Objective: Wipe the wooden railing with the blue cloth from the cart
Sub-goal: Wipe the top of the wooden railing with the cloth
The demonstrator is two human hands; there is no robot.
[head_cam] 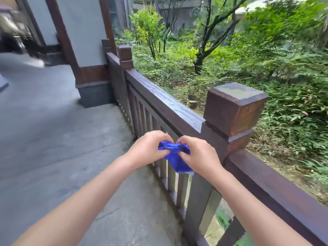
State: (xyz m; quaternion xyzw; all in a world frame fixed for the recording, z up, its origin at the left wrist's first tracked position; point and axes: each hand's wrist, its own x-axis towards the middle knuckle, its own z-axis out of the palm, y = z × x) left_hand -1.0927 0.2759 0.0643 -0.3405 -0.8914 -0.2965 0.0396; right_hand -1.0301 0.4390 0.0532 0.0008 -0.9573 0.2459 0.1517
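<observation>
Location type: an outdoor covered walkway beside a garden. Grey stone paving (53,132) is laid underfoot. The walkway is bordered by a dark wooden railing (165,105) with square-capped posts (234,107). A white wall with brown timber trim (83,32) is seen at the far end. Trees and dense green undergrowth (248,55) are seen beyond the railing.

Grey stone-slab floor (53,139), wooden railing (159,103) w/ posts standing along its edge; column base (94,93) on it

We see single head view: looks forward and down, close over wooden railing (165,105) running diagonally, garden (248,50) upper right of frame.
</observation>
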